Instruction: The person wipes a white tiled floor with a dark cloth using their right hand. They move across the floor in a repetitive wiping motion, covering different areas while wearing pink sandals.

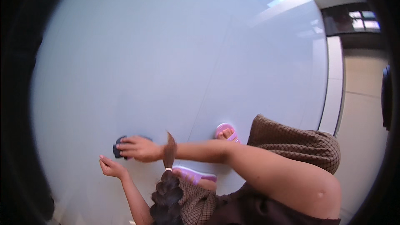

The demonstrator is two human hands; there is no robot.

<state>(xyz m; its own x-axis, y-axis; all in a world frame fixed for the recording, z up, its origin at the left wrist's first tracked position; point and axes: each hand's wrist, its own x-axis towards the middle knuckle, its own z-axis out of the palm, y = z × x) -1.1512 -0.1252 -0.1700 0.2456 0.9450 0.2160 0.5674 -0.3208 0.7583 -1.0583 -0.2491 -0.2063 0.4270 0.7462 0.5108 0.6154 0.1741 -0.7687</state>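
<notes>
My right hand (140, 148) lies palm down over a dark cloth (118, 153) on the glossy pale floor (140, 68). The cloth's dark edges show past the fingertips and behind the hand; the rest is hidden beneath it. Slightly nearer to me, my left hand (112, 167) hovers with its fingers curled together, and nothing can be seen in it. A braid of hair (167, 187), tied with a pale band, hangs in front of my right wrist.
Pink sandals (195, 174) are on my feet, one beside my right forearm and another (225, 129) beyond it. Checked brown trousers (290, 140) cover my bent knee. At the right, a white raised border (333, 78) separates the floor from beige tiles (362, 109). Window light reflects at the top.
</notes>
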